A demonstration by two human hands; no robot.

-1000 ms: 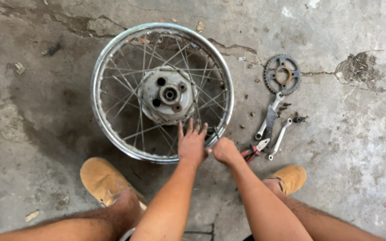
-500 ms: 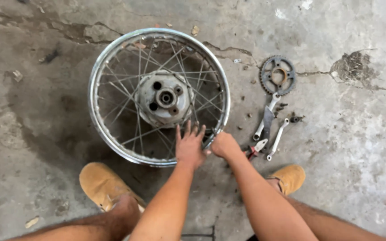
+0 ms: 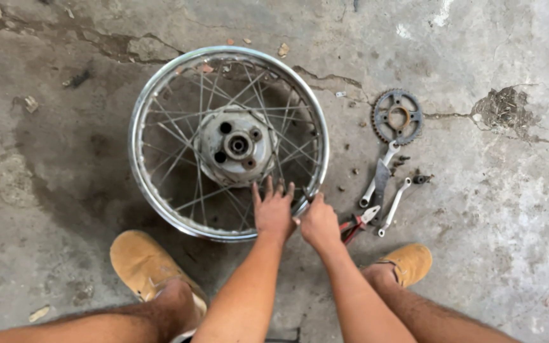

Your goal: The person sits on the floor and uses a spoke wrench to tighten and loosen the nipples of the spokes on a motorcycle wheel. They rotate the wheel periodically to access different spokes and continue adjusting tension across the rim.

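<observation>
Grey, cracked concrete floor [image 3: 65, 159] lies all around you, with dirty spots and little bits of rubble on it. You squat over it, and your two tan shoes, the left shoe [image 3: 144, 262] and the right shoe [image 3: 408, 262], sit on the floor by your knees. A shiny metal wheel [image 3: 160, 209] with thin spokes lies flat on the floor in front of you. Its round grey hub [image 3: 236, 146] is in the middle. Your left hand [image 3: 273, 213] lies flat on the spokes at the near side of the wheel, with its fingers spread apart and holding nothing. Your right hand [image 3: 319, 222] is just beside it, at the near right edge of the rim. Its fingers are curled and it touches the rim, but you cannot tell if it grips the rim or something small. Just right of that hand lie pliers [image 3: 356, 225] with red handles. Near them two silver wrenches [image 3: 386, 190] rest on the floor, one long and one thinner. A dark toothed sprocket [image 3: 398, 117] lies farther up, near a crack. A few small bolts [image 3: 422, 179] sit close to the wrenches.
</observation>
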